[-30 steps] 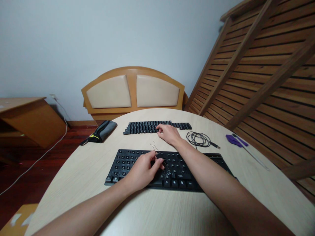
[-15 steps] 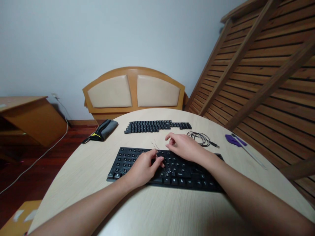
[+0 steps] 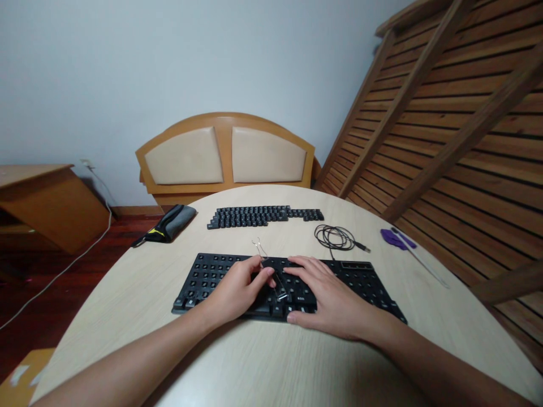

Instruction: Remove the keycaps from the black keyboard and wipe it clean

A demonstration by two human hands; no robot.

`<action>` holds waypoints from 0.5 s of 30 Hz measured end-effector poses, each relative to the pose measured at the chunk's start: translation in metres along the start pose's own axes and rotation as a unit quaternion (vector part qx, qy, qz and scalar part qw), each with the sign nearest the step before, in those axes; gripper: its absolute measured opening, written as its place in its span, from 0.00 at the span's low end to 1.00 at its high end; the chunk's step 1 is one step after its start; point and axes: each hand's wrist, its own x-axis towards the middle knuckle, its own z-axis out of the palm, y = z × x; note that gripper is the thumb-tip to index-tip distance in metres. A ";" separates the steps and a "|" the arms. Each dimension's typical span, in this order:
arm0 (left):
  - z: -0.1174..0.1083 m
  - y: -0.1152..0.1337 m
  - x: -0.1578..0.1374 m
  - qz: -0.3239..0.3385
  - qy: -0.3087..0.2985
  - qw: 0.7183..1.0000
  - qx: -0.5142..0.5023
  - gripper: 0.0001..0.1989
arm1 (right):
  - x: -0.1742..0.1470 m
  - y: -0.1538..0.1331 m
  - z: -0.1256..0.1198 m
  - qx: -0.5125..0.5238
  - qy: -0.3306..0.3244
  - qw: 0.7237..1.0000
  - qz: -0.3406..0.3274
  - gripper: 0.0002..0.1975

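Observation:
A black keyboard [image 3: 207,277] lies before me on the table, with many of its keycaps off and some still on along the front row and near the middle. My left hand [image 3: 238,287] is closed around a wire keycap puller [image 3: 279,287]; its wire ends stick out past my fingers at the back and over the keys. Beside it, my right hand [image 3: 331,294] rests open on the keyboard, fingers spread over the middle keys and thumb at the front edge. Beyond the keyboard, loose black keycaps [image 3: 250,216] are laid out in rows.
The keyboard's coiled black cable [image 3: 335,237] lies behind it at the right. Farther right are a purple cloth [image 3: 392,239] and a thin pale stick [image 3: 424,263]. A grey, black and yellow folded fabric item [image 3: 172,223] sits at the table's left edge.
My right hand has come down and nearer onto the keyboard, its curled fingers now spread. My left hand keeps the keycap puller. The view has shifted slightly.

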 end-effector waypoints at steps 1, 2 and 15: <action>0.000 0.001 -0.001 0.003 -0.003 1.000 0.004 0.14 | 0.000 0.000 0.001 -0.001 0.002 1.000 -0.004 0.37; 0.000 0.002 -0.001 0.007 -0.005 1.000 0.007 0.14 | 0.000 0.000 0.001 -0.003 0.002 1.000 -0.006 0.37; 0.006 0.010 -0.009 0.083 -0.039 0.991 0.094 0.11 | 0.000 -0.005 0.003 -0.002 -0.019 1.000 -0.012 0.29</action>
